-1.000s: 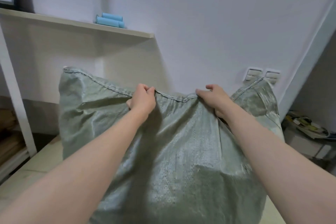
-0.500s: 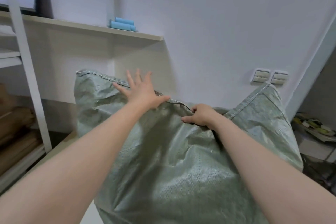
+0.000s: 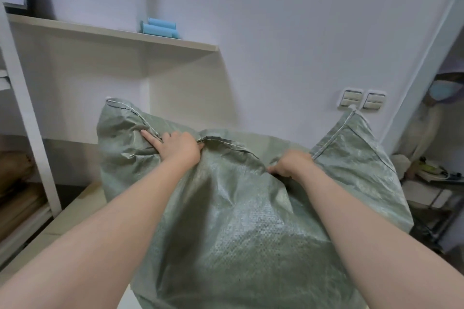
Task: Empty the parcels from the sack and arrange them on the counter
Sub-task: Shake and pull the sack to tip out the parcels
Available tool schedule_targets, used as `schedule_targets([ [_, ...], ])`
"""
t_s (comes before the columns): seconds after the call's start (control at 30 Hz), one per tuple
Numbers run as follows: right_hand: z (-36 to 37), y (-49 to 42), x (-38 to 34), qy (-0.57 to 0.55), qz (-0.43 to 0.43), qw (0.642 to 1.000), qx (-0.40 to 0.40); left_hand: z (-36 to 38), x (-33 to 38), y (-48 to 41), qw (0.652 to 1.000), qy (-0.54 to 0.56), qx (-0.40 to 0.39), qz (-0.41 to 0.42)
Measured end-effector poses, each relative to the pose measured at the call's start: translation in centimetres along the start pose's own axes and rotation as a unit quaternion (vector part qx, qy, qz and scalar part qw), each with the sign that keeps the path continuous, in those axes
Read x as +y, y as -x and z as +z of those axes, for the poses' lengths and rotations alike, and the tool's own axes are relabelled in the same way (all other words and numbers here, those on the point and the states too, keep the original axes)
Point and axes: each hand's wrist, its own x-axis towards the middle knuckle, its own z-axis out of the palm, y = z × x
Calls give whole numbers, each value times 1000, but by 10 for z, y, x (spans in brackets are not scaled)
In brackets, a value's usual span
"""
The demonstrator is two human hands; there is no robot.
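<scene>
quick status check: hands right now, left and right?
left hand: grips the sack at its stitched edge, index finger straight.
right hand: grips the sack at the same edge, fingers curled.

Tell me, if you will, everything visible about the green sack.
The sack is grey-green woven plastic, slightly shiny, crumpled and bulging. A hem stitched with pale thread runs along its upper edge, whose two corners stand up. It rests on the pale counter. The left hand and right hand grip the sagging upper edge. No parcels show.
</scene>
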Motion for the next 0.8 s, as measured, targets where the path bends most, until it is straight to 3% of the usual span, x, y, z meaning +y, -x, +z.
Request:
schedule_targets([
  [0.2, -16, 47, 0, -108, 58, 986, 109, -1, -3, -9, 995, 98, 4, -16],
  [0.27, -22, 44, 2, -211, 39, 967, 135, -1, -6, -12, 991, 134, 4, -27],
  [0.33, -38, 43, 4, -366, 9, 922, 127, -5, -5, -13, 980, 193, 15, -40],
  [0.43, -51, 44, 0, -608, -43, 787, 97, -16, 2, -9, 946, 317, 56, -38],
  [0.53, -54, 47, -11, -680, -73, 716, 143, -30, 10, -1, 918, 384, 96, 1],
  [0.63, -74, 53, -23, -745, -125, 642, 132, -53, 19, 5, 884, 438, 148, 65],
  [0.8, -127, 51, -45, -770, -238, 569, 160, -99, 34, 15, 778, 571, 222, 138],
])
